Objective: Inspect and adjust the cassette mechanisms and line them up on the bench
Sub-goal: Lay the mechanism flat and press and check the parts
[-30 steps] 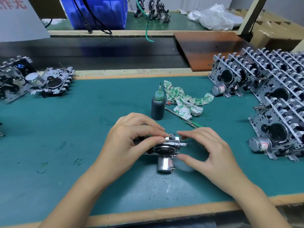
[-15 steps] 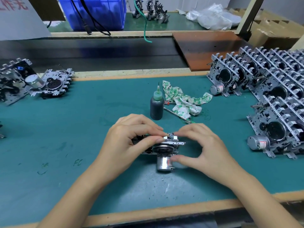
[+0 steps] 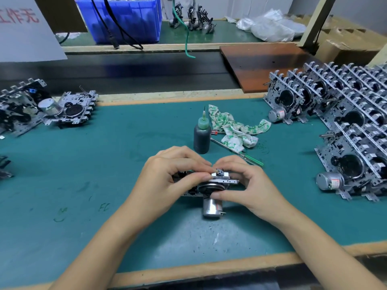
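A metal cassette mechanism (image 3: 210, 186) with a silver motor (image 3: 212, 207) hanging toward me sits at the middle of the green bench mat (image 3: 104, 174). My left hand (image 3: 167, 176) grips its left side, thumb and fingers pinching the top edge. On its right end my right hand (image 3: 245, 183) holds it, fingers over the top and thumb against the black flywheel. Several mechanisms (image 3: 345, 126) stand upright in rows at the right. Two more mechanisms (image 3: 41, 107) lie flat at the far left.
A dark oil bottle (image 3: 202, 137) with a green needle tip stands just behind my hands. Beside it lie a green-patterned rag (image 3: 234, 128) and a green-handled tool (image 3: 251, 160). A brown board (image 3: 257, 63), a dark conveyor belt (image 3: 125, 74) and a blue bin (image 3: 125, 19) sit farther back.
My right hand has closed in from beside the mechanism onto its right end. The left hand keeps its grip, and the mechanism stays in the same spot.
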`<state>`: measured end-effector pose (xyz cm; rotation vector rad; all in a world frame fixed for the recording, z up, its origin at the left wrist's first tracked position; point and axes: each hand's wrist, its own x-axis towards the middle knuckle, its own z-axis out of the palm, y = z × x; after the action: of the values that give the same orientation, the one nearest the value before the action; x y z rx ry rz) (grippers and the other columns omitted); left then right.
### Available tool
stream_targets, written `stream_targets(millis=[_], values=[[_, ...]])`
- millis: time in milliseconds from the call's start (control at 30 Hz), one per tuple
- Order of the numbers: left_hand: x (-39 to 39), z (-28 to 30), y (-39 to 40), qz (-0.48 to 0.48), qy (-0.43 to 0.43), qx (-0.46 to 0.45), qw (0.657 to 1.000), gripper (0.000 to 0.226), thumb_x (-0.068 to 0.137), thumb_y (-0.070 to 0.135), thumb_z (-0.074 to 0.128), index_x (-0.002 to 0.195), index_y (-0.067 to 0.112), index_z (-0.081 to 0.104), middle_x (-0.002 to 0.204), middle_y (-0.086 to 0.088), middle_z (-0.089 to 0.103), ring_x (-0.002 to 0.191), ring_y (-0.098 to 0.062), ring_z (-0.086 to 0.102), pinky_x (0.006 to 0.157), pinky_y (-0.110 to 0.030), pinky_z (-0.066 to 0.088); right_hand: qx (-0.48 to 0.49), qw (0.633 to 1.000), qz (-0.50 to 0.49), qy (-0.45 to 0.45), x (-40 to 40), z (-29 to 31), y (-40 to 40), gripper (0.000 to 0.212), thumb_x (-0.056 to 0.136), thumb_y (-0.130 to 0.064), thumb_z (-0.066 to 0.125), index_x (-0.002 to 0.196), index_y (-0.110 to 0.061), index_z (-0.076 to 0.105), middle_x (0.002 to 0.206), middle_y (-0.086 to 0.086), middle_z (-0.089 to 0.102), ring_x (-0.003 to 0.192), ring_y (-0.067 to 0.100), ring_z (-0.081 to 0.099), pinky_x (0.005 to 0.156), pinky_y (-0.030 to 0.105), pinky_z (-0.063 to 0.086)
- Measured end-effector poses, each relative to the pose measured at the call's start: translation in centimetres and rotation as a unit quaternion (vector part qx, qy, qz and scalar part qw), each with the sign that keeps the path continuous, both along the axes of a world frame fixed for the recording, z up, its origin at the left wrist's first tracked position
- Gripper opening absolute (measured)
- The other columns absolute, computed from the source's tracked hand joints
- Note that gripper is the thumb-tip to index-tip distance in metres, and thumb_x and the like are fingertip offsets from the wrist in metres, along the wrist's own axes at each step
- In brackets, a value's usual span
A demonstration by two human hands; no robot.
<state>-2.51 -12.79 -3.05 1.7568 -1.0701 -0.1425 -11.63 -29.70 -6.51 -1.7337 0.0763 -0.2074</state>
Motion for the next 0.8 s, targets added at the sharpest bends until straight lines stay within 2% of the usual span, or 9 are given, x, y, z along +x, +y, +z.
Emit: stream_targets(millis=[67, 133, 233, 300, 367, 433, 633, 700, 800], values=[[0.1, 0.0, 0.0, -0.007, 0.000, 0.000, 1.000, 0.025, 0.080, 0.038, 0.061, 0.103, 0.033, 0.068, 0.097, 0.012, 0.068, 0.092, -0.005, 0.063, 0.089, -0.031, 0.047, -0.024, 1.000, -0.015, 0.009, -0.1, 0.1, 0.1, 0.040, 0.061, -0.006, 0.083, 0.092, -0.026, 0.068, 0.099, -0.004, 0.058, 0.095, 0.010, 0.060, 0.094, 0.028, 0.046], [0.0, -0.1, 0.0, -0.003, -0.002, -0.001, 1.000, 0.026, 0.080, 0.038, 0.060, 0.105, 0.035, 0.066, 0.098, 0.012, 0.068, 0.093, -0.006, 0.063, 0.089, -0.034, 0.047, -0.056, 0.998, -0.010, 0.006, -0.5, 0.0, 0.1, 0.042, 0.065, -0.006, 0.083, 0.096, -0.029, 0.067, 0.101, -0.007, 0.060, 0.100, 0.006, 0.059, 0.093, 0.023, 0.044], [-0.1, -0.2, 0.0, 0.008, -0.008, 0.000, 1.000, 0.024, 0.080, 0.040, 0.059, 0.103, 0.035, 0.066, 0.099, 0.014, 0.068, 0.095, -0.006, 0.063, 0.089, -0.042, 0.047, -0.172, 0.984, -0.037, -0.003, -1.6, 0.0, -0.3, 0.044, 0.067, -0.031, 0.079, 0.107, -0.037, 0.063, 0.107, -0.018, 0.059, 0.107, 0.003, 0.055, 0.091, 0.014, 0.040], [-0.1, -0.1, 0.0, 0.011, -0.008, -0.001, 1.000, 0.024, 0.081, 0.040, 0.059, 0.103, 0.036, 0.066, 0.098, 0.014, 0.068, 0.095, -0.006, 0.063, 0.089, -0.043, 0.047, -0.309, 0.946, -0.095, -0.031, -2.3, -0.2, -0.5, 0.038, 0.071, -0.044, 0.072, 0.106, -0.029, 0.068, 0.105, -0.017, 0.061, 0.101, 0.002, 0.055, 0.087, 0.016, 0.041], [-0.1, -0.1, 0.0, 0.010, -0.010, 0.001, 1.000, 0.025, 0.081, 0.040, 0.059, 0.105, 0.037, 0.065, 0.100, 0.014, 0.067, 0.096, -0.006, 0.062, 0.089, -0.043, 0.047, -0.439, 0.888, -0.117, -0.071, -2.8, -0.5, -0.4, 0.036, 0.078, -0.048, 0.060, 0.094, -0.018, 0.073, 0.100, -0.008, 0.065, 0.092, 0.012, 0.057, 0.081, 0.026, 0.046], [-0.1, -0.1, 0.0, 0.009, -0.015, 0.001, 1.000, 0.026, 0.081, 0.039, 0.059, 0.107, 0.039, 0.064, 0.101, 0.015, 0.066, 0.096, -0.006, 0.062, 0.089, -0.044, 0.047, -0.506, 0.852, -0.106, -0.085, -3.0, -0.7, -0.6, 0.039, 0.083, -0.048, 0.053, 0.088, -0.015, 0.074, 0.097, -0.005, 0.066, 0.088, 0.018, 0.059, 0.074, 0.030, 0.049], [0.0, -0.3, 0.0, 0.006, -0.016, -0.001, 1.000, 0.021, 0.082, 0.038, 0.060, 0.100, 0.035, 0.069, 0.097, 0.013, 0.068, 0.094, -0.007, 0.063, 0.087, -0.039, 0.048, -0.498, 0.863, -0.072, -0.051, -3.0, 0.0, -0.8, 0.044, 0.083, -0.052, 0.050, 0.092, -0.017, 0.074, 0.102, -0.006, 0.064, 0.092, 0.019, 0.060, 0.076, 0.034, 0.050], [0.0, -0.3, 0.1, 0.004, -0.018, -0.006, 1.000, 0.013, 0.082, 0.034, 0.064, 0.089, 0.036, 0.074, 0.089, 0.013, 0.069, 0.092, -0.007, 0.064, 0.086, -0.033, 0.048, -0.465, 0.881, -0.071, -0.044, -2.8, 0.5, -0.8, 0.047, 0.081, -0.057, 0.049, 0.098, -0.019, 0.073, 0.102, -0.009, 0.062, 0.095, 0.013, 0.056, 0.079, 0.032, 0.047], [0.0, 0.0, 0.2, -0.004, -0.027, -0.003, 1.000, 0.014, 0.081, 0.024, 0.069, 0.090, 0.034, 0.071, 0.090, 0.015, 0.069, 0.091, -0.004, 0.064, 0.084, -0.023, 0.048, -0.369, 0.920, -0.109, -0.073, -2.2, 2.2, -0.7, 0.042, 0.082, -0.055, 0.050, 0.101, -0.021, 0.066, 0.094, -0.013, 0.056, 0.088, 0.002, 0.050, 0.077, 0.023, 0.040]])
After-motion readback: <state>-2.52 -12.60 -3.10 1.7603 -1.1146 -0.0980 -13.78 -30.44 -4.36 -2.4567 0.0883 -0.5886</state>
